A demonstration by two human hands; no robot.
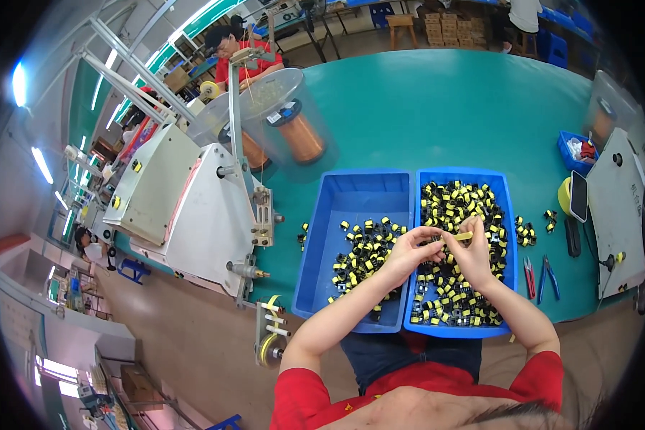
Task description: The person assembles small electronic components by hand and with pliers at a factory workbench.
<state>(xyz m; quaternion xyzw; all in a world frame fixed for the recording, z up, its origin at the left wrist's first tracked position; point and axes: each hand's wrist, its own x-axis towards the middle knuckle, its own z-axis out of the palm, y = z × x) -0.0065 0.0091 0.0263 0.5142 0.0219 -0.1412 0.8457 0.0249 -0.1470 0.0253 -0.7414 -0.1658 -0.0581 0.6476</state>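
My two hands meet over the right blue bin (510, 215), which is piled with small black bobbins (444, 204) wrapped in yellow tape. My right hand (473, 259) pinches a short yellow tape strip (464, 236) between its fingers. My left hand (414, 251) is closed with its fingertips close to the strip; whatever sits in them is hidden. In the left blue bin (337, 215), more of the same bobbins (365, 247) lie heaped toward its right and near side.
A white winding machine (208, 215) stands left, with copper wire spools (299, 136) behind it. At right lie red tweezers (529, 278), blue-handled pliers (548, 278), loose bobbins (525, 233), a phone (578, 197) and another machine (620, 215). A co-worker (247, 61) sits beyond the spools.
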